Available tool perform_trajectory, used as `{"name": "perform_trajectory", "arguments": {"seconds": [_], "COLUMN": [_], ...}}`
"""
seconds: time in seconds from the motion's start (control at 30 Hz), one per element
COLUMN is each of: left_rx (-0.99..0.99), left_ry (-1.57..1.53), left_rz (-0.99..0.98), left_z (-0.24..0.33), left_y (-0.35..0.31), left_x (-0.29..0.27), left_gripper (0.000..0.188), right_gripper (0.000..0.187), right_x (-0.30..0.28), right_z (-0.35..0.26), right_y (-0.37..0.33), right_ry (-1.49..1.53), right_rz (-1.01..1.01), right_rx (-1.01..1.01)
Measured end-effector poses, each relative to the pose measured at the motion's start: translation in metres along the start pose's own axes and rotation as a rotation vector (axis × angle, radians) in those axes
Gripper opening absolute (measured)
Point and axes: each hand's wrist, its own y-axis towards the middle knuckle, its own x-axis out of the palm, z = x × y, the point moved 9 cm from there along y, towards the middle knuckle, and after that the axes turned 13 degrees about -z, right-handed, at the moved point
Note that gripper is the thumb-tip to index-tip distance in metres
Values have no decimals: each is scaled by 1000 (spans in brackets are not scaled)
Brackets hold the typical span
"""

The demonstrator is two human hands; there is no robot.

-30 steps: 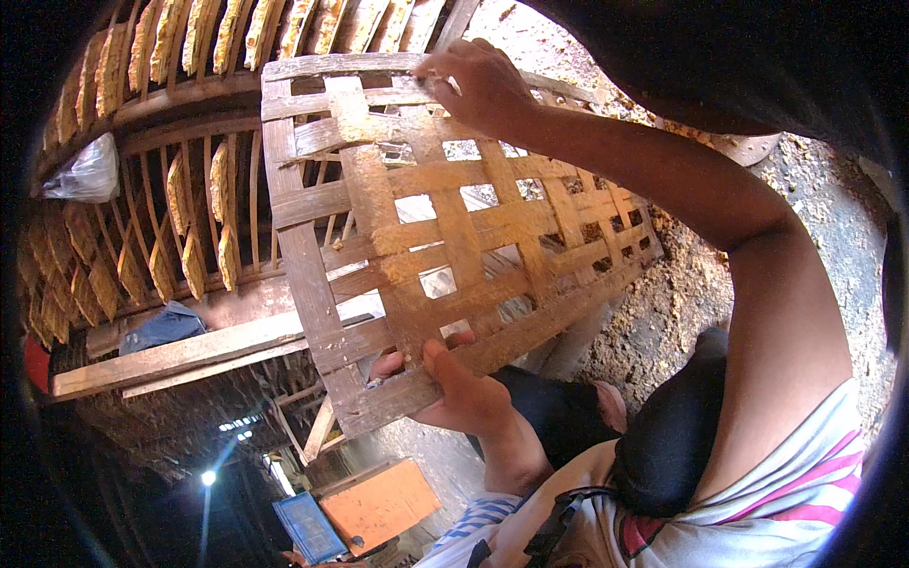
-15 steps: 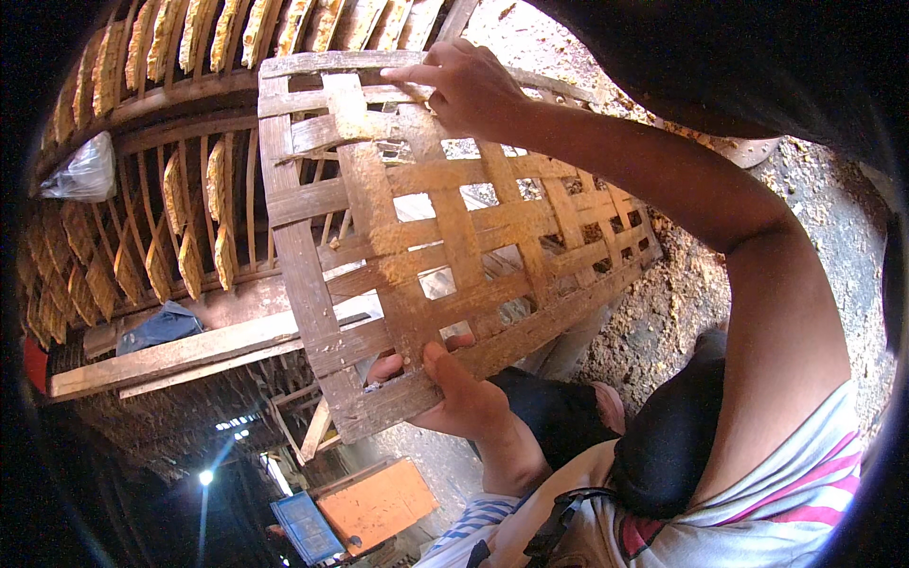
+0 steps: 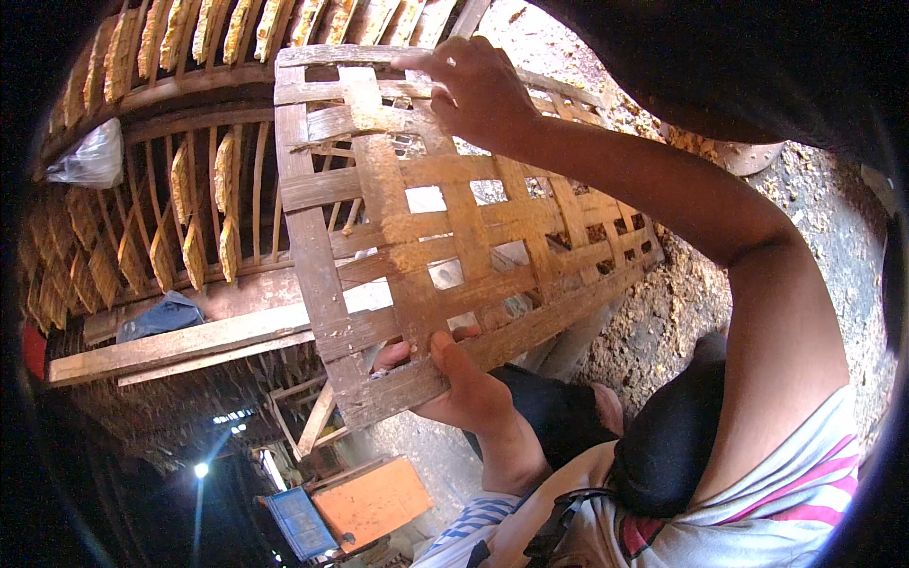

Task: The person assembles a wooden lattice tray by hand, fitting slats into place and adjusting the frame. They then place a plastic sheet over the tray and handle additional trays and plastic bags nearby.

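Observation:
A woven bamboo rack panel point(image 3: 407, 284) is tilted up in front of me, with flat strips crossing in an open lattice and a tan crust on several of them. At its lower edge, my left hand point(image 3: 469, 388) is closed round the frame, thumb on the near face and fingertips showing through a gap. My right hand point(image 3: 488, 95) is over the panel's upper part, its index finger stretched along the top strip and the other fingers bent. I see nothing held in it; whether the fingertip touches the strip I cannot tell.
Slatted wooden racks point(image 3: 180, 189) with rows of yellowish slabs stand behind, at the upper left. A clear plastic bag point(image 3: 90, 156) hangs there. Below are a wooden beam point(image 3: 189, 346), a dark cloth-like bundle point(image 3: 161, 317), an orange panel point(image 3: 374, 502) and a blue crate point(image 3: 298, 523). Crumbs litter the ground point(image 3: 663, 312).
The near left end of the panel has shifted slightly right and up. My right hand has moved a little to the right along the top, while my left hand keeps its grip.

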Motion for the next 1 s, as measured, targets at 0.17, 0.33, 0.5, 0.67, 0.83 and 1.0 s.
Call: {"name": "perform_trajectory", "arguments": {"seconds": [0.17,0.33,0.5,0.67,0.83,1.0], "left_rx": [25,-1,-7,38,27,-46], "left_ry": [-32,-48,-7,53,-34,-75], "left_rz": [15,21,-8,-51,22,82], "left_z": [0,4,7,4,-16,-37], "left_y": [0,-1,-3,-2,5,13], "left_x": [-3,3,6,2,-7,-13], "left_gripper": [31,32,31,28,29,30], "right_gripper": [29,28,39,35,44,64], "right_x": [33,11,7,66,74,7], "right_z": [27,25,-47,9,173,217], "right_y": [-9,2,43,-23,-200,-238], "right_ry": [-120,-25,80,16,-370,-382], "right_rz": [-377,-106,-5,-484,-1106,-685], "right_rx": [155,1,-368,-151,230,594]}}
